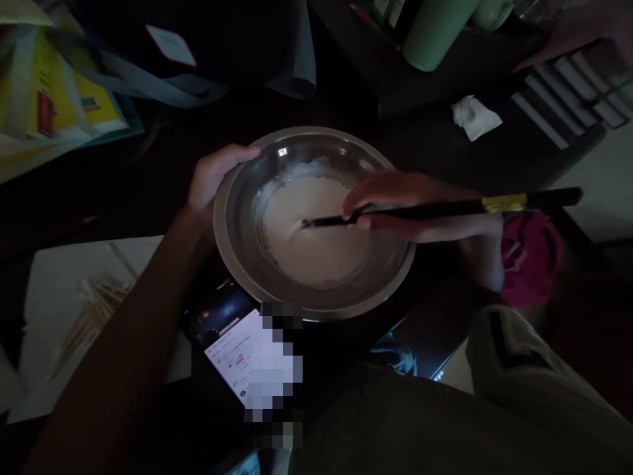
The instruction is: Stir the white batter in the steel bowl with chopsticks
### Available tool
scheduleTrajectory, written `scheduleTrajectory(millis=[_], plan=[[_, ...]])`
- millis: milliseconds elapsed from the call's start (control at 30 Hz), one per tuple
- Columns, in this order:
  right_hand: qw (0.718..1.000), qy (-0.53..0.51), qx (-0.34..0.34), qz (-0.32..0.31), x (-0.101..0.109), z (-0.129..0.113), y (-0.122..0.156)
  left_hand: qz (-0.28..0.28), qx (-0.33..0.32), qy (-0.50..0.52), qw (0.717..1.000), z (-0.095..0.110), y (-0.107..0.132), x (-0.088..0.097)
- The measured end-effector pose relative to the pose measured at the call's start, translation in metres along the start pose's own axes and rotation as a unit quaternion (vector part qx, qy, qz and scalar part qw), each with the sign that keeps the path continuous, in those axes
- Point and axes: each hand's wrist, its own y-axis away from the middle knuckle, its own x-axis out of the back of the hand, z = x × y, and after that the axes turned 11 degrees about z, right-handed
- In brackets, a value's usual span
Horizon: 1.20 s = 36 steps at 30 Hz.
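A wide steel bowl (pixel 221 218) stands on a dark table and holds a pale, milky liquid (pixel 316 247) with small bubbles round its edge. My left hand (pixel 212 178) grips the bowl's left rim, thumb along the top edge and the other fingers hidden behind the wall. Over the bowl's right side, my right hand (pixel 395 198) is closed round black chopsticks (pixel 440 210) with a gold band. Their tips dip into the liquid near its middle. I cannot tell how the sticks lie against each other inside the hand.
A lit phone (pixel 232 353), partly pixelated, lies just below the bowl. White paper with several cotton swabs (pixel 99 303) is at the left. A dark bag (pixel 198 46) stands behind. A green bottle (pixel 435 39), crumpled tissue (pixel 475 119) and books (pixel 558 99) are at the back right.
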Motion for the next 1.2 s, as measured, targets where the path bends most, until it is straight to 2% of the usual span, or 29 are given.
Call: scheduleTrajectory(millis=[67, 100, 200, 267, 333, 433, 533, 567, 633, 733, 800, 833, 900, 967, 1033, 1133, 1200], plan=[[0.997, 0.041, -0.046, 0.039, 0.013, -0.002, 0.005, 0.003, 0.003, -0.001, 1.000, 0.001, 0.002, -0.001], [0.996, 0.055, -0.050, 0.039, 0.021, -0.003, 0.008, 0.001, 0.002, -0.004, 1.000, 0.001, 0.003, -0.002], [0.999, 0.040, -0.017, -0.019, 0.035, -0.003, 0.015, -0.015, -0.003, -0.014, 1.000, 0.001, 0.004, -0.003], [0.998, 0.000, 0.015, -0.059, 0.028, -0.002, 0.012, -0.018, -0.009, -0.014, 1.000, 0.001, 0.004, -0.004], [0.995, -0.036, 0.060, -0.076, 0.012, 0.000, 0.005, 0.002, -0.009, -0.011, 1.000, 0.001, 0.005, -0.004], [0.999, -0.001, 0.038, -0.014, -0.003, 0.002, 0.000, 0.033, -0.002, -0.009, 0.999, 0.002, 0.006, -0.005], [0.995, 0.087, -0.026, 0.048, 0.011, 0.002, 0.008, 0.018, 0.003, -0.012, 1.000, 0.002, 0.007, -0.004], [0.993, 0.100, -0.034, 0.044, 0.019, 0.001, 0.012, 0.010, 0.004, -0.013, 1.000, 0.002, 0.007, -0.004], [0.997, 0.072, -0.012, -0.011, 0.030, 0.000, 0.017, 0.000, 0.005, -0.015, 1.000, 0.002, 0.007, -0.004], [0.994, -0.012, 0.068, -0.079, 0.021, -0.001, 0.013, 0.013, 0.001, -0.019, 1.000, 0.002, 0.006, -0.005], [0.992, -0.043, 0.103, -0.066, 0.004, 0.001, 0.006, 0.016, -0.001, -0.022, 1.000, 0.002, 0.005, -0.005], [0.993, -0.041, 0.097, -0.058, -0.003, 0.002, 0.003, 0.015, 0.000, -0.022, 1.000, 0.002, 0.005, -0.005], [0.999, 0.001, 0.051, 0.001, -0.008, 0.004, 0.000, 0.012, 0.001, -0.018, 1.000, 0.002, 0.005, -0.005], [0.996, 0.065, -0.011, 0.056, 0.001, 0.005, 0.004, 0.016, -0.002, -0.014, 1.000, 0.001, 0.005, -0.004], [0.992, 0.101, -0.039, 0.067, 0.018, 0.003, 0.010, 0.007, -0.004, -0.011, 1.000, 0.001, 0.005, -0.003], [0.998, 0.057, 0.014, -0.005, 0.032, -0.001, 0.014, -0.025, -0.007, -0.007, 1.000, 0.000, 0.004, -0.002], [0.995, 0.000, 0.074, -0.068, 0.026, -0.002, 0.010, -0.024, -0.004, -0.005, 1.000, 0.000, 0.005, -0.002]])
